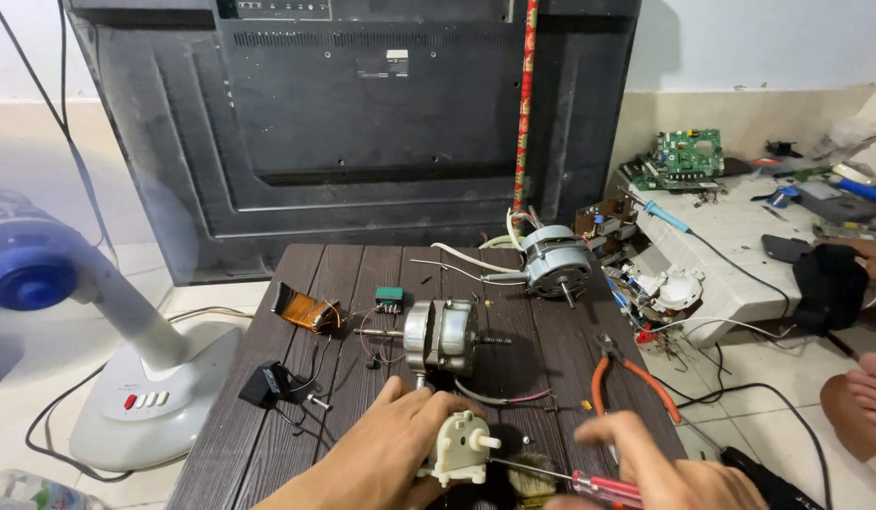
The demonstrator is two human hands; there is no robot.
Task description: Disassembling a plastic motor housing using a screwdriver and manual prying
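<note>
While the cream plastic gearbox (459, 446) sits at the near edge of the dark slatted table (239, 444), my left hand (386, 453) is closed around it. My right hand (660, 467) grips a red-handled screwdriver (589, 486), its shaft reaching the gearbox. A fan motor (441, 335) lies just beyond, orange-handled pliers (627, 373) to the right.

This looks like a small home repair workshop for electrical appliances. A dark slatted wooden table (268, 416) carries a bare silver fan motor (441, 333), with a second grey motor (555, 262) at one o'clock. Behind stands a large black flat-screen television back (353, 123). At two o'clock lie green circuit boards (688, 153) (heaped among loose tools). At nine o'clock, a white-and-blue pedestal fan (98, 312) stands on the tiled floor.
</note>
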